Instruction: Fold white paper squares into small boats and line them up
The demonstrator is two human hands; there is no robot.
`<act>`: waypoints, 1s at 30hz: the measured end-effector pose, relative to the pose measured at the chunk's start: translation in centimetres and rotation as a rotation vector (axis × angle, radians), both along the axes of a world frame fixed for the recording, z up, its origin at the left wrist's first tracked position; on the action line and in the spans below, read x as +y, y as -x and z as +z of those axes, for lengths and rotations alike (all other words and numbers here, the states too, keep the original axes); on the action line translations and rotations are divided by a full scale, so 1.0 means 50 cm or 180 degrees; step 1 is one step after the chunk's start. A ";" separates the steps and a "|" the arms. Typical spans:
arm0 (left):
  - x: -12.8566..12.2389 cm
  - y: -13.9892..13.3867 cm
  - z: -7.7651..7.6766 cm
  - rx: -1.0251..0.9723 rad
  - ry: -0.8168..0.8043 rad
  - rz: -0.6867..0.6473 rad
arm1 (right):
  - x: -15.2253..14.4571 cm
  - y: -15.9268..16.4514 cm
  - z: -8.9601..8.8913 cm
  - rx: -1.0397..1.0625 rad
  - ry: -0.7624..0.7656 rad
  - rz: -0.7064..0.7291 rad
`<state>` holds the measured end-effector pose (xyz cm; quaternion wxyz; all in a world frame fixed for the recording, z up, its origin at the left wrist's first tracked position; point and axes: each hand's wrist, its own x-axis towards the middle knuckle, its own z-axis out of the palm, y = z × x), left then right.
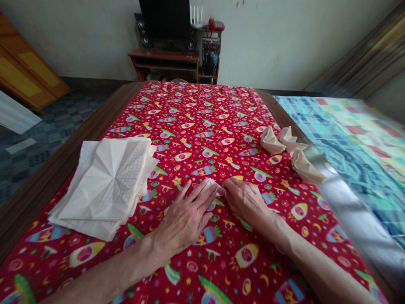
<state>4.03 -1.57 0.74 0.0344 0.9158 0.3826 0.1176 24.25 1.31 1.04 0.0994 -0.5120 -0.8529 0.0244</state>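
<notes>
Head view: the left hand point(186, 213) lies palm down, fingers slightly parted and outstretched over a small folded paper point(209, 182). It sits between the hands on the red cloth point(202, 147); the right hand point(245, 200) has its fingers curled closed, pinching the paper's right end. Mostly covered, the paper's visible part runs crosswise, sloping nearer toward the right. Leftward, a stack of creased sheets point(104, 181) points away, its far left corner crossing the cloth's edge. Farther right, three folded paper shapes point(305, 166) cluster by the cloth's right edge, the nearest slanting far-left to near-right. Beyond, open cloth stretches to the tabletop's point(98, 112) far edge.
</notes>
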 end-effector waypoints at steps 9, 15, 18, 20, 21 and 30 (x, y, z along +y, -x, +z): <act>0.001 0.002 -0.003 0.0049 0.0046 -0.0015 | 0.005 0.010 0.017 -0.0527 0.0149 -0.0051; 0.005 0.005 0.002 0.0074 0.0068 -0.0038 | 0.005 0.009 0.012 -0.0422 0.0118 -0.0125; 0.005 0.005 -0.001 0.0015 0.0028 -0.0004 | 0.001 0.009 0.007 -0.0220 0.0044 -0.0224; 0.005 0.003 -0.003 -0.0008 -0.0012 0.0013 | -0.008 0.010 0.004 -0.0092 -0.0110 -0.0330; 0.005 0.003 -0.003 -0.0016 -0.0030 0.0019 | -0.015 0.010 0.003 -0.0050 -0.0231 -0.0336; 0.004 0.011 -0.003 0.0075 -0.0058 0.0015 | -0.078 -0.013 -0.013 0.0294 -0.0517 0.0948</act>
